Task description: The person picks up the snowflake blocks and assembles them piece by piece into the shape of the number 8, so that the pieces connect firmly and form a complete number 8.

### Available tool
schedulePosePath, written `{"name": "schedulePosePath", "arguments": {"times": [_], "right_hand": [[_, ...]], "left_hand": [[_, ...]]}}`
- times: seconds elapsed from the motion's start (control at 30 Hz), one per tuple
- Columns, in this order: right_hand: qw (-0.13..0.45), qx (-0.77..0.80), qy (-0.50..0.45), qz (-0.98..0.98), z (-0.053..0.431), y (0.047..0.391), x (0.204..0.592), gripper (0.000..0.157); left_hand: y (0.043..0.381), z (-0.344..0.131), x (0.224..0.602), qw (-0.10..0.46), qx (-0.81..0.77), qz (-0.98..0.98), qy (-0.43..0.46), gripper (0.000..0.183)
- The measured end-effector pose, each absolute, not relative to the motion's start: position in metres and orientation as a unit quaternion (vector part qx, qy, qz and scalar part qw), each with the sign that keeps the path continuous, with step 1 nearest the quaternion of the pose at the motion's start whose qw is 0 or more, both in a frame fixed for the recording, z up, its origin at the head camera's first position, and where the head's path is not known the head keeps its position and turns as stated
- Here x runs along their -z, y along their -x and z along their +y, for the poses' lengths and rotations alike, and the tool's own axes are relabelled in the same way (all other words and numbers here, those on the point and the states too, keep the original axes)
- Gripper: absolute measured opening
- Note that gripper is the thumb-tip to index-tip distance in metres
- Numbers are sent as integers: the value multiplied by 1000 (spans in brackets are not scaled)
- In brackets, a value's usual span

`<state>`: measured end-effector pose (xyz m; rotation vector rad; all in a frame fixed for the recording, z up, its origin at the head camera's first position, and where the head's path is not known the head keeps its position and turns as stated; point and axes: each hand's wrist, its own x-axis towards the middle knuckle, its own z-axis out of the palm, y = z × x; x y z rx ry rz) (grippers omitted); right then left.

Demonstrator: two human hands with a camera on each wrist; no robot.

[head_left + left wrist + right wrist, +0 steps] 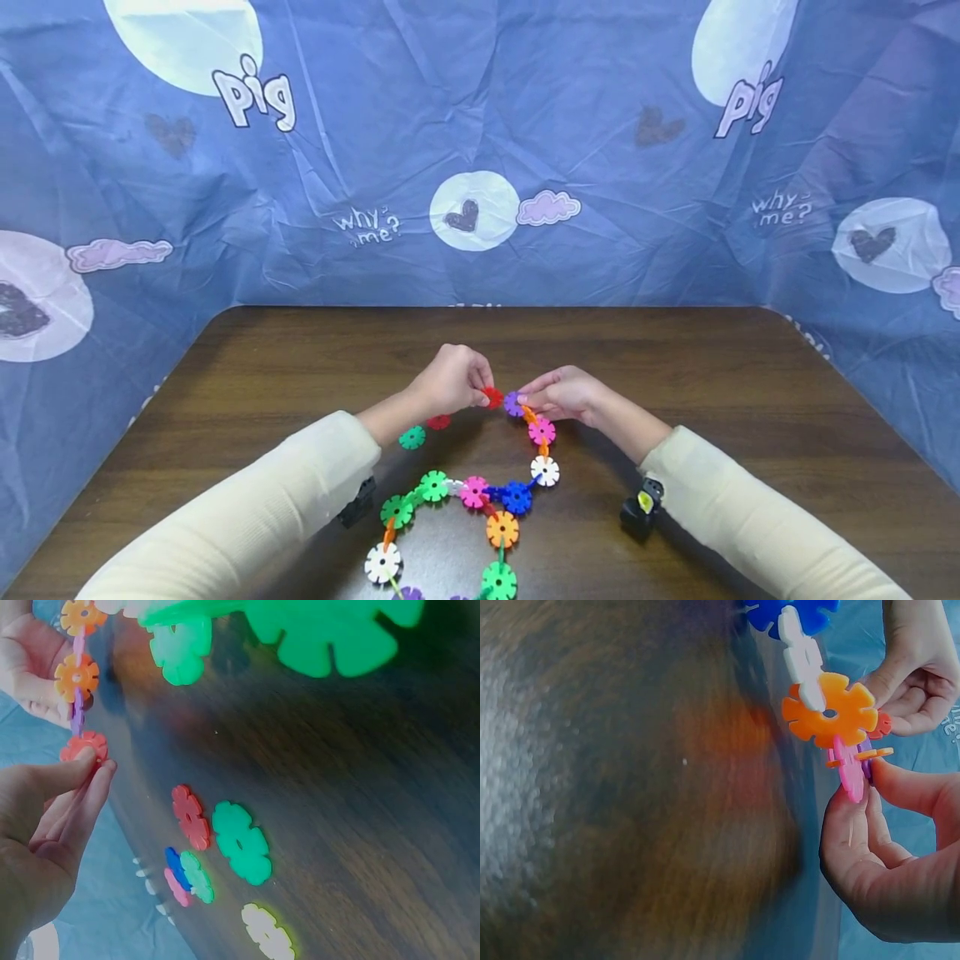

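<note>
My left hand (453,379) pinches a red notched snowflake disc (492,397) between thumb and fingers. Beside it, my right hand (566,393) grips the purple disc (513,404) at the end of a linked chain. The red disc stands edge to edge with the purple one; whether they are slotted together I cannot tell. From the purple disc the chain runs down through orange pieces, a pink disc (542,431) and a white disc (545,471) to a blue disc (517,497). In the right wrist view my fingertips (855,791) press near a pink disc (847,769).
The chain continues into a ring of green (397,512), white (383,563) and orange discs (502,529) near the front. Loose on the brown table (300,358) lie a teal disc (412,437) and a red disc (438,422). More loose discs, including a yellow one (268,932), show in the left wrist view.
</note>
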<state>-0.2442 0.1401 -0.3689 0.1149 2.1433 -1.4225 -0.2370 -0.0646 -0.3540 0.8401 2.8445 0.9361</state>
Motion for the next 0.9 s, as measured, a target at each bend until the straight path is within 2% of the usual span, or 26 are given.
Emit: {"name": "schedulePosePath", "arguments": {"times": [0.53,0.77,0.9], "right_hand": [[272,542,-45,794,140,245,374,35],[257,557,-55,788,138,243,375,35],[241,550,-59,797,136,239,374,33]], "left_hand": [[236,-55,358,13,-300,908,-292,9],[235,-50,364,-23,-341,905,-256,10],[233,-47,366,-18,-357,901,-246,11]]}}
